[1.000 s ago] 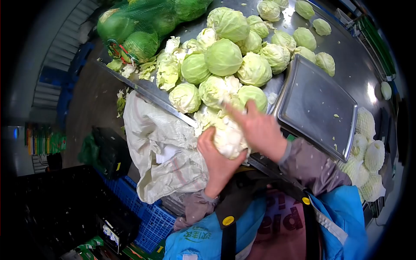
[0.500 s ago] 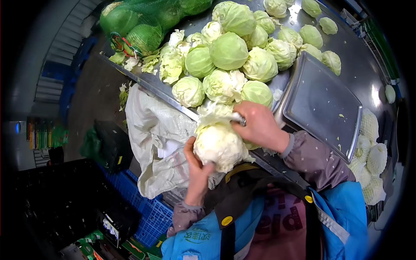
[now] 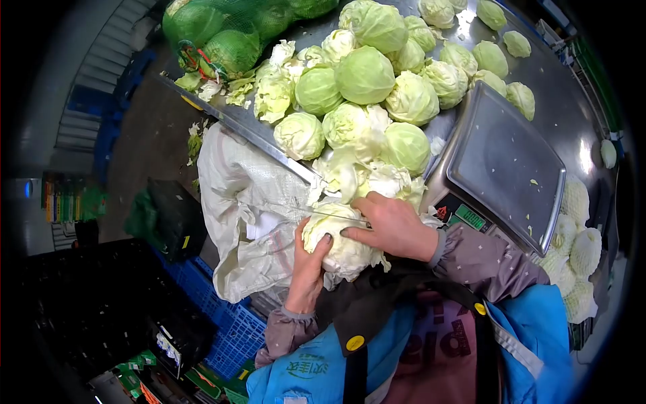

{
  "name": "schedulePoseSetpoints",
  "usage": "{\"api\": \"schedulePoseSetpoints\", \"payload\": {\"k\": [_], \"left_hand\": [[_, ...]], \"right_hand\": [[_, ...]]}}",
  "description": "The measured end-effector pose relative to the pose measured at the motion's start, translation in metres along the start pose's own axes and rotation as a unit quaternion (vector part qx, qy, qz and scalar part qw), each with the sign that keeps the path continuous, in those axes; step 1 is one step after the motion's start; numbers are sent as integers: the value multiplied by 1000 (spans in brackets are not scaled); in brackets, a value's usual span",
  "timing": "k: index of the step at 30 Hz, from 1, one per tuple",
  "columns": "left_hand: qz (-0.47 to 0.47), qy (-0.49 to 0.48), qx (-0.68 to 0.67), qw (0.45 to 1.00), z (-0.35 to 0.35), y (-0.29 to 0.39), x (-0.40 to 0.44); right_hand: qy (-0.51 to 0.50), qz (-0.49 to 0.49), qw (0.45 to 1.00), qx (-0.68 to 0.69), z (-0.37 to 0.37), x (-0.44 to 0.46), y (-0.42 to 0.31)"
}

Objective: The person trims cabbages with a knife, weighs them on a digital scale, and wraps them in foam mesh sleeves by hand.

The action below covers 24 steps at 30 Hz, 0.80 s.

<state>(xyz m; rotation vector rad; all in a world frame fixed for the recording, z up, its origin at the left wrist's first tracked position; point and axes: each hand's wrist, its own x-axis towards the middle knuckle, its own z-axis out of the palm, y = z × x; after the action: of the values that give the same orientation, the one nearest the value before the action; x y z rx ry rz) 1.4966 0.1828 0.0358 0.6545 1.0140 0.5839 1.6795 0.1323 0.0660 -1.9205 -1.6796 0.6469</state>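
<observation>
A pale, trimmed cabbage is held at the table's front edge. My left hand grips it from the left, with the thumb on its face. My right hand is closed on a knife, whose thin blade lies across the top of the cabbage. The handle is mostly hidden in the fingers. Loose leaves lie just beyond, against a pile of green cabbages.
A scale with a lit display stands right of the pile. Net-wrapped cabbages sit at far right. A green net bag is at the back left. A white sack hangs at the front edge, above blue crates.
Leaves have come off the cabbage onto those beyond it. My right hand has moved down, bringing the knife blade into view over the cabbage. The camera view has shifted slightly.
</observation>
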Motion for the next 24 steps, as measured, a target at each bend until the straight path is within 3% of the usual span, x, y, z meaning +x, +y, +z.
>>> {"api": "schedulePoseSetpoints", "payload": {"k": [1,7,11,14,17,19,24], "left_hand": [[-3,6,1,1000,-1,-1,0],[19,26,37,999,14,0,-10],[57,-15,78,995,8,-3,-10],[66,-47,73,994,10,-2,-10],[80,-105,131,983,20,7,-8],[102,-160,202,961,26,13,-6],[41,-206,83,974,27,12,-2]], "right_hand": [[63,-54,997,0,9,-3,3],[75,-72,992,-77,8,-14,-1],[111,-57,985,-118,8,-1,40],[95,-14,993,-68,-19,7,43],[110,-46,992,-46,-39,14,3],[101,-146,984,23,-41,10,-18],[72,-193,977,-60,-44,19,-8]]}}
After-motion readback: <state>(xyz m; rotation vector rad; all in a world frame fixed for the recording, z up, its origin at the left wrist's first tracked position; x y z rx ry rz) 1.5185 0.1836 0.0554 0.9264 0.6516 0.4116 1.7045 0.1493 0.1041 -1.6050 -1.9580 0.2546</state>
